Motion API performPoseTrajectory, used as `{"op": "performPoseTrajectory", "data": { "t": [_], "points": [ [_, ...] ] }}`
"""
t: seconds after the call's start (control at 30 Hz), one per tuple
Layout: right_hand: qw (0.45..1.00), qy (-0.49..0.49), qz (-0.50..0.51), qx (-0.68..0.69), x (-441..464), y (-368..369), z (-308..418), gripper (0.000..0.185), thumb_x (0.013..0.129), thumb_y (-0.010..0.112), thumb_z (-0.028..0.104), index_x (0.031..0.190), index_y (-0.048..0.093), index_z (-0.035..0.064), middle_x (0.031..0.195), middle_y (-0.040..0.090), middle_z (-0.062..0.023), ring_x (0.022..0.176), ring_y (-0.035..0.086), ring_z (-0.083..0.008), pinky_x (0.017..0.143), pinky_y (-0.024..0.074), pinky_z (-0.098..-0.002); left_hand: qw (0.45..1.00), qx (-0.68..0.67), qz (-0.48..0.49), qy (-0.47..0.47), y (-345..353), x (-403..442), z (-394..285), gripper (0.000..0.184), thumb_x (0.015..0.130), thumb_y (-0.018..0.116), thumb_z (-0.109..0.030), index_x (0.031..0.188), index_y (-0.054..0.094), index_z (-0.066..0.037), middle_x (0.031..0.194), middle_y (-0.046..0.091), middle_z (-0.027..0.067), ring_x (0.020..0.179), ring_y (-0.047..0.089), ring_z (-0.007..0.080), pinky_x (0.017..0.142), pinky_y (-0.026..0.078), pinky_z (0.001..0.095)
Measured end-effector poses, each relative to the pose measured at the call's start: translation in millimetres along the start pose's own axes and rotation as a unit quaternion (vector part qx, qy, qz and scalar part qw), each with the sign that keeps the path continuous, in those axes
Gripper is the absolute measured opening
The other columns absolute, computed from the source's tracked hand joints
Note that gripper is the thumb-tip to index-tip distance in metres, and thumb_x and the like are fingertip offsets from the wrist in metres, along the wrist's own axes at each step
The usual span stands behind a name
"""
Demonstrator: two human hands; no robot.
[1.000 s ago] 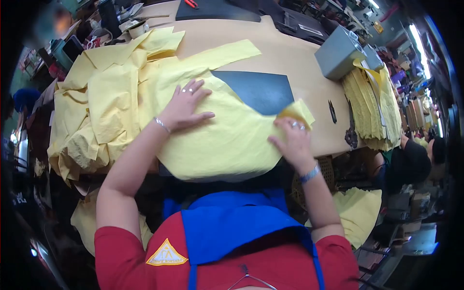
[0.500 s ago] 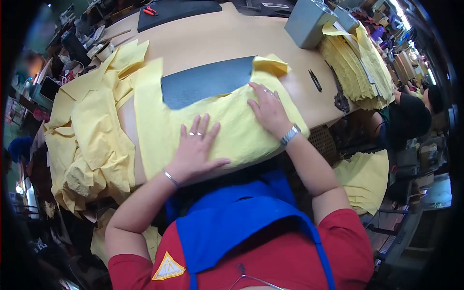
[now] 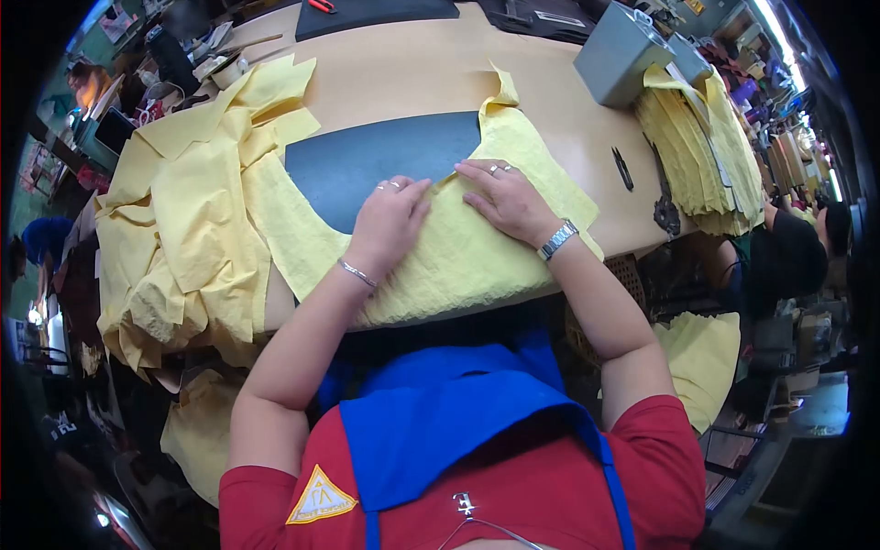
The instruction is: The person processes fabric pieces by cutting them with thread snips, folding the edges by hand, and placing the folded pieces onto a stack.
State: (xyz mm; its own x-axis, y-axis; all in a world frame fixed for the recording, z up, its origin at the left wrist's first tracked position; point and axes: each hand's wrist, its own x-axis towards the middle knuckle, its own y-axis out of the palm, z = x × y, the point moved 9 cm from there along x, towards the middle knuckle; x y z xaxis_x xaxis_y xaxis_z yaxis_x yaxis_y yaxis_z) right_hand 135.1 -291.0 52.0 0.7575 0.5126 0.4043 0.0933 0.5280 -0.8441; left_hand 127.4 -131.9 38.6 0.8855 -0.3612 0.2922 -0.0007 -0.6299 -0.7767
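Observation:
A yellow fabric piece with a curved cut-out lies over a dark board at the table's front edge. My left hand bends over the cut-out's edge, its fingers drawn together on the cloth there. Just to the right, my right hand holds the same edge between fingers and thumb, close to the left fingertips. The edge between them looks slightly raised. At the upper right of the piece, a narrow strip of it curls up. What lies under my fingertips is hidden.
Crumpled yellow fabric is heaped at the left, partly over the edge. On the right are black tweezers, a grey metal box and a stack of yellow pieces. A dark mat lies at the back.
Both hands lay spread on the fabric; they have come together at the cut-out's edge with fingers drawn in. The fabric's left part now slants outward, and its upper right strip stands up.

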Motion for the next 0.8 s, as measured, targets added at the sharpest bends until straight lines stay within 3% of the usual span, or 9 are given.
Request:
{"op": "performPoseTrajectory", "data": {
  "t": [0.03,0.2,0.3,0.4,0.43,0.53,0.67,0.7,0.8],
  "points": [
    [1.000,-0.011,0.006,-0.015,-0.5,2.4,0.4,0.039,0.092,0.064,0.023,0.129,0.059,0.0093,0.122,0.064,-0.0143,0.117,0.057,-0.0314,0.100,0.0447,-0.0421,0.998,-0.019,-0.045,0.029,-7.2,-0.5,-3.8,0.024,0.089,0.067,-0.012,0.112,0.070,-0.005,0.097,0.065,0.0127,0.090,0.064,0.0305,0.080,0.052,0.0379],
    [0.996,-0.034,0.039,-0.069,-1.0,9.1,1.8,0.040,0.095,0.060,0.027,0.131,0.059,0.0090,0.128,0.061,-0.0142,0.120,0.055,-0.0313,0.100,0.0446,-0.0410,0.998,-0.016,-0.040,0.044,-10.8,-11.8,-1.3,0.017,0.089,0.067,-0.010,0.106,0.072,-0.008,0.092,0.065,0.0121,0.076,0.065,0.0287,0.070,0.053,0.0365],
    [0.995,-0.004,0.076,-0.062,-1.6,19.2,-5.3,0.053,0.094,0.058,0.047,0.137,0.056,0.0160,0.136,0.055,-0.0166,0.128,0.049,-0.0351,0.104,0.0409,-0.0507,0.997,0.003,-0.057,0.057,-10.4,-16.8,-1.6,0.015,0.091,0.064,-0.011,0.103,0.072,-0.009,0.091,0.064,0.0117,0.076,0.065,0.0301,0.070,0.054,0.0387],
    [0.969,0.015,0.174,-0.176,-2.9,19.6,28.6,0.073,0.086,0.051,0.071,0.143,0.050,0.0266,0.145,0.046,-0.0196,0.136,0.040,-0.0406,0.107,0.0329,-0.0647,0.996,0.016,-0.063,0.064,-10.8,-17.8,-3.4,0.014,0.091,0.062,-0.012,0.102,0.071,-0.008,0.091,0.064,0.0115,0.077,0.065,0.0309,0.071,0.054,0.0400],
    [0.966,0.038,0.190,-0.172,-7.3,28.3,23.2,0.085,0.078,0.047,0.085,0.147,0.045,0.0344,0.151,0.038,-0.0214,0.141,0.032,-0.0445,0.106,0.0238,-0.0743,0.996,0.018,-0.063,0.067,-10.7,-17.8,-4.2,0.014,0.091,0.062,-0.012,0.102,0.071,-0.008,0.091,0.064,0.0115,0.077,0.065,0.0309,0.071,0.054,0.0401],
    [0.964,0.094,0.172,-0.181,-6.1,16.9,4.5,0.083,0.080,0.047,0.082,0.146,0.046,0.0326,0.152,0.037,-0.0223,0.142,0.032,-0.0434,0.108,0.0217,-0.0728,0.994,0.023,-0.076,0.076,-9.7,-18.6,-3.3,0.016,0.089,0.067,-0.010,0.103,0.073,-0.008,0.089,0.063,0.0118,0.074,0.064,0.0287,0.068,0.053,0.0381],
    [0.956,0.124,0.053,-0.260,-2.9,-1.9,-26.9,0.077,0.087,0.049,0.073,0.142,0.051,0.0197,0.147,0.045,-0.0202,0.138,0.039,-0.0380,0.106,0.0260,-0.0700,0.994,0.025,-0.077,0.074,-9.4,-17.9,-2.2,0.016,0.090,0.067,-0.011,0.104,0.073,-0.008,0.090,0.063,0.0109,0.075,0.064,0.0292,0.068,0.053,0.0386],
    [0.973,0.102,0.052,-0.201,3.3,-3.8,-8.1,0.070,0.089,0.055,0.064,0.138,0.054,0.0135,0.139,0.053,-0.0188,0.132,0.047,-0.0346,0.105,0.0338,-0.0612,0.994,0.024,-0.078,0.074,-10.2,-17.1,-3.5,0.016,0.090,0.067,-0.011,0.104,0.073,-0.008,0.090,0.063,0.0106,0.074,0.064,0.0292,0.068,0.053,0.0387],
    [0.993,0.012,0.114,0.004,0.5,27.3,40.3,0.065,0.089,0.059,0.058,0.134,0.056,0.0111,0.131,0.057,-0.0174,0.127,0.051,-0.0325,0.104,0.0395,-0.0509,0.996,0.007,-0.064,0.059,-16.0,-17.9,-4.3,0.016,0.089,0.067,-0.012,0.103,0.073,-0.007,0.089,0.064,0.0100,0.073,0.064,0.0292,0.068,0.053,0.0385]
  ]
}}
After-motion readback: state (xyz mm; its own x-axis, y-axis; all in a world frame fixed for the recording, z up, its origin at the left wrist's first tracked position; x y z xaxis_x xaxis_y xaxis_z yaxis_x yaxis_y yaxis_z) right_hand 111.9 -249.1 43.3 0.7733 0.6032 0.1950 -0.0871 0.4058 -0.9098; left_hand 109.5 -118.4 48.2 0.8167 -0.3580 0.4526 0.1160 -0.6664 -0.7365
